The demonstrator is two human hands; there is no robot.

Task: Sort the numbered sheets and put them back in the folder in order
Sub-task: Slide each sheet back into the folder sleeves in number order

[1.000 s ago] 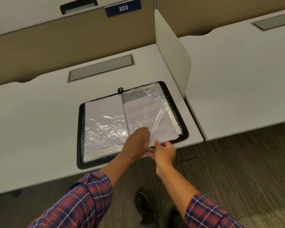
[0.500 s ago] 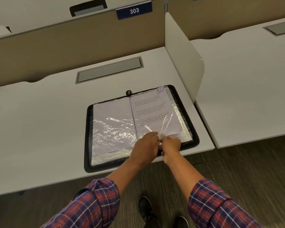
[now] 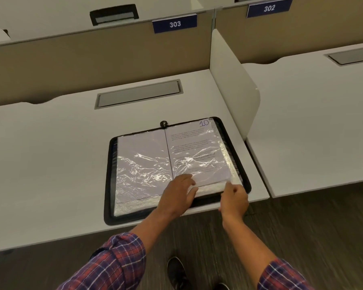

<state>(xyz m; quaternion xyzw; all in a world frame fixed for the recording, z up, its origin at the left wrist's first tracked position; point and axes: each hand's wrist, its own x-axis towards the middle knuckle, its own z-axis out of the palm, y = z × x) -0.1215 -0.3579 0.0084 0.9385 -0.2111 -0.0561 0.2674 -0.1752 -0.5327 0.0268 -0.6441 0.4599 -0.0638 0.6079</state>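
Hands meet at the near edge of the open folder [image 3: 109, 181], which lies flat on the white tabletop [image 3: 50, 164] close to its front right corner. The left forearm reaches in from below, its plaid cuff [image 3: 117, 260] pushed up the arm. The left hand [image 3: 179, 194] is palm down, with its fingers [image 3: 188, 178] fairly straight and slightly spread, resting on the bottom of the right-hand page just beside the spine. The right forearm comes in more steeply from the lower right. The right hand [image 3: 235, 199] sits at the folder's near right corner, knuckles up, with its fingers [image 3: 238, 188] curled. Thumb and fingertips pinch the lower corner of the plastic pocket [image 3: 226, 162], which is lifted a little off the stack beneath.

Inside that pocket lies the printed sheet [image 3: 191, 143] marked "10" in its top right corner, its upper edge reaching the top of the folder. The left-hand page [image 3: 143, 147] shows a blank sheet under crinkled, glossy plastic. A small black zip pull [image 3: 164, 123] sits at the top of the spine.

A white divider panel [image 3: 233, 80] stands just right of the folder, and a grey flap [image 3: 138, 94] is set into the tabletop behind it. A blue label [image 3: 174, 24] reads 303. One dark shoe [image 3: 176, 271] shows on the floor below.
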